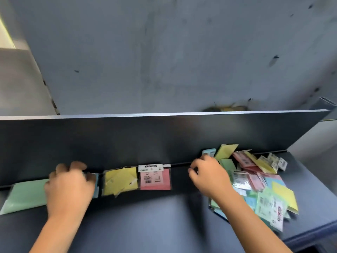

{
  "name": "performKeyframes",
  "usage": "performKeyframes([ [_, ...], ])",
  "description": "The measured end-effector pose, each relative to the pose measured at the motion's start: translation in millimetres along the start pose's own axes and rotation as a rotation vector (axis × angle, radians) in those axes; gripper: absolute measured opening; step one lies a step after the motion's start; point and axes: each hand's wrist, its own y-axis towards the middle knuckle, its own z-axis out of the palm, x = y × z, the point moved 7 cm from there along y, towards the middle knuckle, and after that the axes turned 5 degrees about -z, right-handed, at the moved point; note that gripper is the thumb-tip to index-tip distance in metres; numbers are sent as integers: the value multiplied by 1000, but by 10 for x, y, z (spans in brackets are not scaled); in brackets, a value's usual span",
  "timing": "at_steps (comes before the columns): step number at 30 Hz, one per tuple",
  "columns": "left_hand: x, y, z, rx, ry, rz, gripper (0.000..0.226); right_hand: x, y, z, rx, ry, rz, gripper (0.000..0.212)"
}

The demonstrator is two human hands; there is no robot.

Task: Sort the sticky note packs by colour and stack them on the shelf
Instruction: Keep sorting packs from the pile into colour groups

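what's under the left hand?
The left hand covers a blue sticky note pack; only its right edge shows. The green pack runs under the hand's left side. Whether the fingers grip the blue pack is hidden and blurred.

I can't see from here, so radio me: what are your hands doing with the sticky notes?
Left hand on blue pack, between green and yellow. Right hand curled, empty, beside mixed pile. Pink pack placed. Nothing blocking.
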Motion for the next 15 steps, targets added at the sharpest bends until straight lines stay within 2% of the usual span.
performKeyframes([
  [3, -708, -313, 138, 87, -94, 151, 23, -761, 90, -223, 5, -13, 162, 25],
  [6, -1450, -739, 453, 399, -220, 278, 15, -1457, 203, -299, 100, -50, 241, 21],
  [8, -1947, -1034, 645, 588, -297, 315, 10, -1709, 271, -222, 162, -74, 209, 20],
  [10, -2346, -1237, 823, 708, -354, 232, 14, -1775, 308, -110, 176, -109, 154, 26],
  [12, -2688, -1361, 1016, 787, -368, 107, 33, -1786, 313, -21, 168, -143, 107, 43],
  [15, -2995, -1440, 1219, 803, -358, -25, 41, -1737, 319, 120, 178, -196, 40, 59],
])
